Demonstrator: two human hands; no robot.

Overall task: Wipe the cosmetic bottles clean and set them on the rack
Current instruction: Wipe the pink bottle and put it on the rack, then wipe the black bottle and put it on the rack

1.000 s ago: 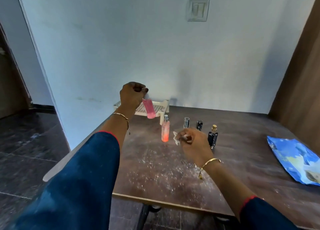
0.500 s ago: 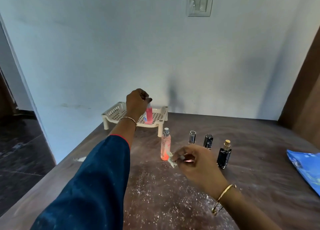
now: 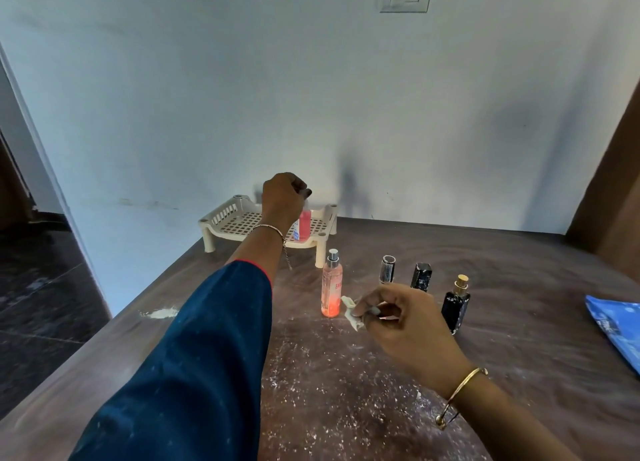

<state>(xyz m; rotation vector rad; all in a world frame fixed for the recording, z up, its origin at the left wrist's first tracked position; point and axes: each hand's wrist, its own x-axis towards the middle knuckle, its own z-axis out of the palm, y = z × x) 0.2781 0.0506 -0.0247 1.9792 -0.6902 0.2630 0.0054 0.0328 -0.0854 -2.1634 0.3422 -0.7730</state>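
Note:
My left hand (image 3: 282, 199) grips the top of a pink bottle (image 3: 304, 225), which stands upright on the cream slotted rack (image 3: 239, 222) at the back of the table. My right hand (image 3: 398, 318) hovers low over the table and pinches a small crumpled white wipe (image 3: 351, 313). Beside the wipe stands a tall peach spray bottle (image 3: 331, 289). Behind my right hand are a small clear vial (image 3: 387, 270), a dark bottle (image 3: 421, 276) and a black bottle with a gold cap (image 3: 457, 303).
The brown table (image 3: 346, 391) is dusted with white powder, with a small white heap (image 3: 160, 312) near its left edge. A blue packet (image 3: 614, 325) lies at the right. A white wall rises just behind the rack; a wooden panel stands at far right.
My left hand has carried the pink bottle away from me and lowered it onto the rack. My right hand with the wipe has stayed near the peach bottle.

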